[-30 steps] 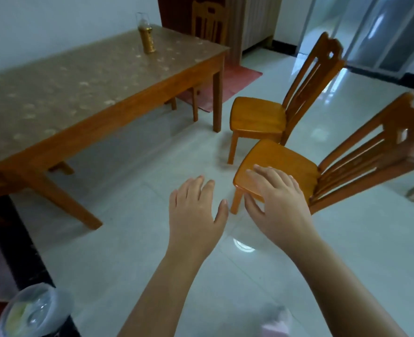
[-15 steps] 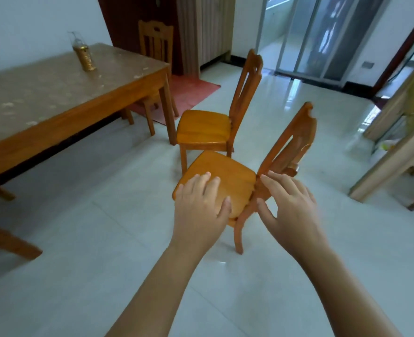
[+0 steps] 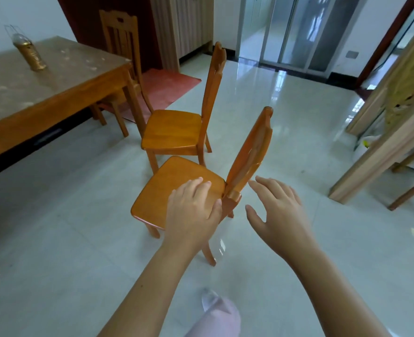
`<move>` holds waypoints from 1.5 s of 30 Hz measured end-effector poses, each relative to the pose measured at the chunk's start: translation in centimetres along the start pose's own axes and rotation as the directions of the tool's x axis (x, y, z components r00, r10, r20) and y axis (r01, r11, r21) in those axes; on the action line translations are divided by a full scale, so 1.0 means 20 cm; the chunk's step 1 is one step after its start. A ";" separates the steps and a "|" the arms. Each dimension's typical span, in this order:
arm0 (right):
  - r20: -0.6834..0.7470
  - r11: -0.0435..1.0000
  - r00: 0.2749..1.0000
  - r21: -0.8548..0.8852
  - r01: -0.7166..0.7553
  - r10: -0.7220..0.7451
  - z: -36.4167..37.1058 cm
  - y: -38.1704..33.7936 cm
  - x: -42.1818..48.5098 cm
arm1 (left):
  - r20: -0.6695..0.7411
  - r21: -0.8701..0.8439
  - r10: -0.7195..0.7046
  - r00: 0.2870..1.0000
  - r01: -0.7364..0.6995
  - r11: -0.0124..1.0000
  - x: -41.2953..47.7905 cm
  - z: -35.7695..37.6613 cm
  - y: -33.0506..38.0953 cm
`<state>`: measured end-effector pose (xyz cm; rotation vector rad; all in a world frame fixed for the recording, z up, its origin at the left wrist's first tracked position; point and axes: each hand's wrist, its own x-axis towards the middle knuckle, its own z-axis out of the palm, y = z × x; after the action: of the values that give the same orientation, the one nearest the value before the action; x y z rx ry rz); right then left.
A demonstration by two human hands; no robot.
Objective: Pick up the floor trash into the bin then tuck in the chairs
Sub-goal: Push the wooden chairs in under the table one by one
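near chair (image 3: 176, 190): solid wood, stiff, likely heavy, glossy seat | take hold at backrest (image 3: 249, 152) | left hand (image 3: 192, 215) flat, fingers spread over seat | right hand (image 3: 278, 215) wide, empty

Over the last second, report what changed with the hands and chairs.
The left hand moved from over the floor to over the near chair seat; the right hand shifted from the seat to beside its backrest. Both hands stay open, gripping nothing; far chair and table unmoved.

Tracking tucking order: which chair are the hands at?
The nearest chair, seat under the left hand, backrest beside the right hand; middle chair and far chair stand nearer the table.
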<state>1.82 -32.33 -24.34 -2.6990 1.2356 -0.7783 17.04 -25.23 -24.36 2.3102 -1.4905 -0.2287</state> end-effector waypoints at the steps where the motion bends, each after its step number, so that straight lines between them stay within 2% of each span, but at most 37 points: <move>1: 0.008 1.000 1.000 -0.004 0.011 -0.011 0.03 0.05 0.07 | 0.001 -0.010 -0.010 1.000 0.010 1.000 0.08 0.03 0.01; 9: 0.189 0.993 0.975 -0.009 0.122 -0.118 0.23 0.36 0.54 | 0.060 -0.163 -0.074 0.995 0.083 0.983 0.55 0.18 0.16; 13: 0.205 0.992 0.970 0.030 0.126 -0.129 0.30 0.48 0.65 | 0.117 -0.215 -0.120 0.986 0.143 0.966 0.66 0.25 0.18; 18: 0.261 0.974 0.939 0.074 0.214 -0.226 0.41 0.64 0.76 | 0.094 -0.285 -0.181 0.979 0.201 0.937 0.76 0.34 0.26; 21: 0.311 0.939 0.886 0.120 0.323 -0.344 0.45 0.74 0.88 | 0.001 -0.301 -0.239 0.971 0.229 0.926 0.82 0.36 0.31; 25: 0.364 0.863 0.783 0.249 0.440 -0.504 0.48 0.84 1.04 | -0.129 -0.297 -0.395 0.910 0.345 0.890 0.89 0.39 0.42; 30: 0.341 0.705 0.617 0.350 0.617 -0.710 0.51 1.00 1.18 | -0.101 -0.384 -0.582 0.807 0.508 0.771 0.93 0.48 0.62; 34: 0.351 0.628 0.521 0.394 0.671 -0.778 0.53 1.09 1.23 | -0.085 -0.386 -0.676 0.732 0.601 0.700 0.92 0.56 0.72; 38: 0.352 0.586 0.470 0.433 0.685 -0.810 0.55 1.12 1.24 | -0.095 -0.384 -0.714 0.694 0.636 0.669 0.89 0.58 0.76; 45: 0.402 0.575 0.423 0.427 0.698 -0.812 0.59 1.14 1.22 | -0.073 -0.318 -0.679 0.731 0.628 0.710 0.85 0.69 0.77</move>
<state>5.05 -66.95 -30.52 -2.8881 -0.2757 -0.0327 6.73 -49.39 -29.66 2.4489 -0.4421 -0.3675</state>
